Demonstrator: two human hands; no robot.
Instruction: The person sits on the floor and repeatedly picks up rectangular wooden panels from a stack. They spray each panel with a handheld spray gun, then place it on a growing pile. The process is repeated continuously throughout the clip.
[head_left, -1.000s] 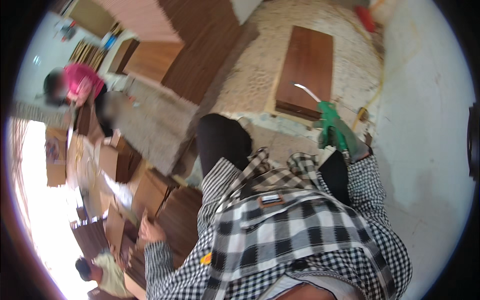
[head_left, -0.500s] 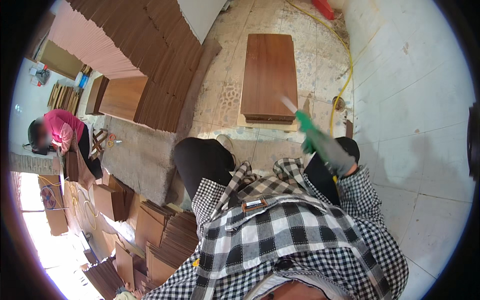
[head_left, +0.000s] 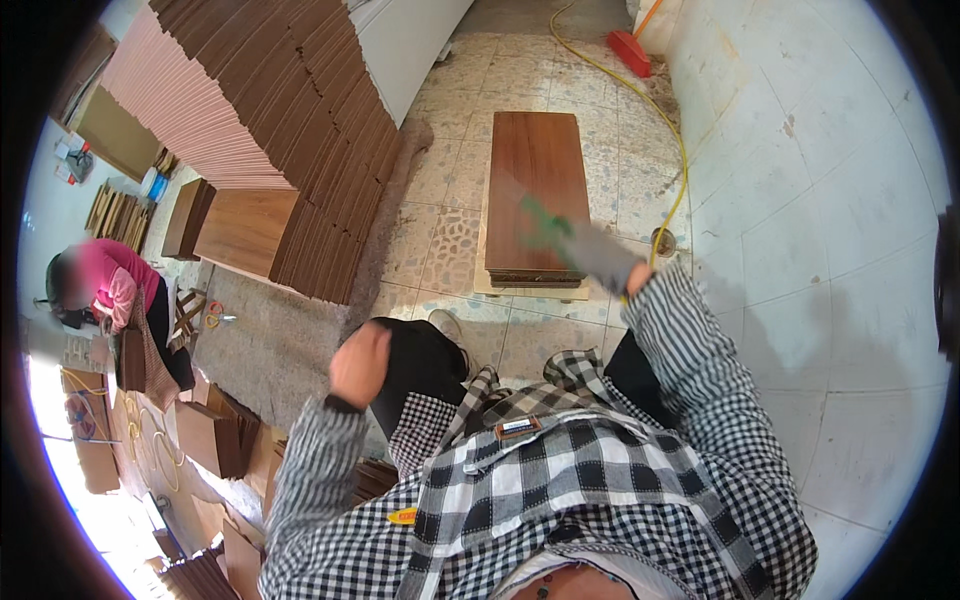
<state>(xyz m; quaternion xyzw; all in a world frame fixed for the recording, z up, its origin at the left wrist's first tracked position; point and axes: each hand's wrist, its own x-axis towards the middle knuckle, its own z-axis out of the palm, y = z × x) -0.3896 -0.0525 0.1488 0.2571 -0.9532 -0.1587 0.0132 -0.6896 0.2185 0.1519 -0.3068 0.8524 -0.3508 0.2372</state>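
A low stack of brown wood-grain boards [head_left: 540,160] lies in front of me on a pale base board [head_left: 484,284] on the tiled floor. My right hand [head_left: 598,258], in a grey glove, is closed round a green air blow gun [head_left: 543,222] above the near part of the stack. Motion smears the gun, and its nozzle points up and left over the top board. A yellow hose [head_left: 684,170] runs along the floor toward my right wrist. My left hand [head_left: 360,365] is raised by my left knee, apart from the boards; blur hides its finger positions.
Tall piles of brown panels [head_left: 330,130] stand at the left on a grey ledge [head_left: 260,330]. A white tiled wall [head_left: 790,250] bounds the right side. Farther back is a red dustpan [head_left: 629,53]. A person in pink [head_left: 125,270] bends over work at far left.
My right hand has moved forward and left with the air blow gun, now over the boards. My left hand has come into view beside my left knee. The view has tilted slightly upward.
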